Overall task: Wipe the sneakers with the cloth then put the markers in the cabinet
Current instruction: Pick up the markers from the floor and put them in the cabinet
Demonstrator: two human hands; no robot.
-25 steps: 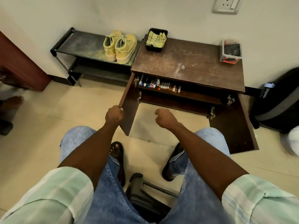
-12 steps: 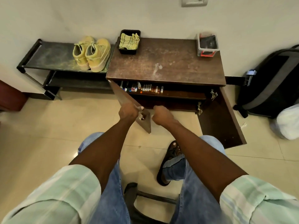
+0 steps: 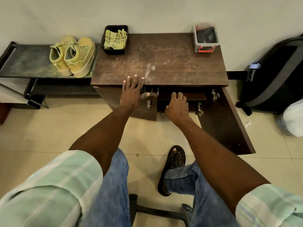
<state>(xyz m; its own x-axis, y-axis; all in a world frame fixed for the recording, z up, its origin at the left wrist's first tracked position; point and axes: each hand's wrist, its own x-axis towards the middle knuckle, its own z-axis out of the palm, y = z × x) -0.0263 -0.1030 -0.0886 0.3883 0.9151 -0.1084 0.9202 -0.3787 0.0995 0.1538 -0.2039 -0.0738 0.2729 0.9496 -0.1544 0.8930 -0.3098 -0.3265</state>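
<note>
Head view: markers (image 3: 150, 91) stand upright in the cabinet (image 3: 160, 63), tips up

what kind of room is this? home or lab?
Probably a home, near an entryway: yellow sneakers sit on a low shoe rack beside a worn wooden cabinet against a plain wall, on tiled floor, with a backpack leaning nearby.

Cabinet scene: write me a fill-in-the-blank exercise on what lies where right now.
1. The yellow sneakers stand on the shoe ____.
2. The checked cloth lies in a ____ tray.
3. The cabinet's right door stands ____.
4. The left hand rests its fingers on the cabinet's ____.

Missing words: rack; black; open; top
</note>
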